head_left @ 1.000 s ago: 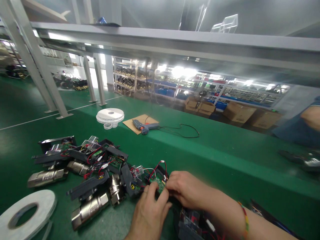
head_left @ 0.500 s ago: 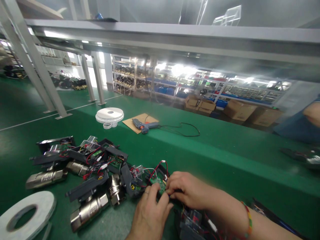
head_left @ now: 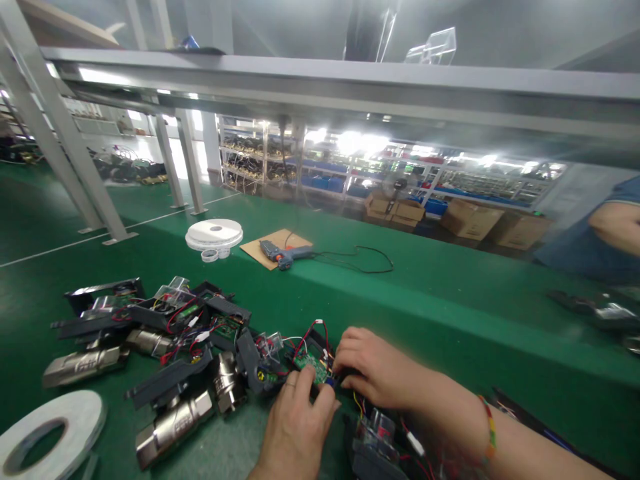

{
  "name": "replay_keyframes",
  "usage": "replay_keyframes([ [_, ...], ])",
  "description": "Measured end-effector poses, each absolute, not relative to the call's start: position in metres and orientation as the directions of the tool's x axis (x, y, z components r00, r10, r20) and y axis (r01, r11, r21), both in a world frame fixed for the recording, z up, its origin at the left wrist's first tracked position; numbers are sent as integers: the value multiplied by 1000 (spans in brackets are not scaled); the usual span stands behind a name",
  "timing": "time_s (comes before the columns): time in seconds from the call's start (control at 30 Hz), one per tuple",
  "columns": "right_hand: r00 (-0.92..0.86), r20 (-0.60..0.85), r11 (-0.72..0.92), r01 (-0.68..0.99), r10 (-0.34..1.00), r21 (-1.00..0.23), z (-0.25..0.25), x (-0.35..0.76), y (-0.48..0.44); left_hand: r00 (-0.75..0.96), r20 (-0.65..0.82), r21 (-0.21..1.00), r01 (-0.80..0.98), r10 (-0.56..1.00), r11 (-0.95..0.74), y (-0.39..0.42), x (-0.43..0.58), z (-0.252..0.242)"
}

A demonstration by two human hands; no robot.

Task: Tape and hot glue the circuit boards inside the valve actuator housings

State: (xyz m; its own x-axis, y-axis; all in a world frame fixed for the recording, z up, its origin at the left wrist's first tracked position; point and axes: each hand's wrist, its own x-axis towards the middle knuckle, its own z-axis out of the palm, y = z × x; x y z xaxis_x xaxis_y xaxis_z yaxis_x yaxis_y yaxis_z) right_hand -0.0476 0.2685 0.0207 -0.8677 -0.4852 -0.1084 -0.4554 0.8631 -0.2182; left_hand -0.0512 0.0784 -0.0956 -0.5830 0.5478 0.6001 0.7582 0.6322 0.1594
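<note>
My left hand presses its thumb and fingers on the near edge of a green circuit board, which sits in a dark housing. Beside the thumb shows a small blue part. At the board's right edge is my right hand, its fingers curled together; what lies between its fingertips is hidden. Red wires with a white connector loop up behind the board. Left of the hands stands an opened grey housing with a clear cover. Below my right wrist lies another dark unit with wires.
Metal valve bodies with opened housings are heaped on the left. A roll of white tape lies at front left. Farther back are white reels and a glue gun on cardboard. Another person's arm shows at right.
My right hand has shifted slightly off the board, its fingers more curled, and the blue part now shows. My left hand stays on the board. The whole view has shifted a little.
</note>
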Motion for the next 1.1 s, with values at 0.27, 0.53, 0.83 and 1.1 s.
replay_keyframes([
  [0.27, -851, -157, 864, -482, -502, -149, 14, -56, 264, -581, 622, 198, 765, 524, 613, 77, -51, -95],
  [0.53, -842, -134, 851, -507, -523, -139, 0, -64, 266, -615, 628, 216, 726, 476, 652, 84, -50, -96],
  [0.83, -917, -99, 915, -367, -386, -166, 25, -47, 250, -511, 774, 103, 683, 373, 723, 12, -68, -30],
  [1.1, -939, -237, 968, -245, -249, -47, 41, -48, 215, -699, 512, 113, 632, 500, 767, -8, -100, -31],
])
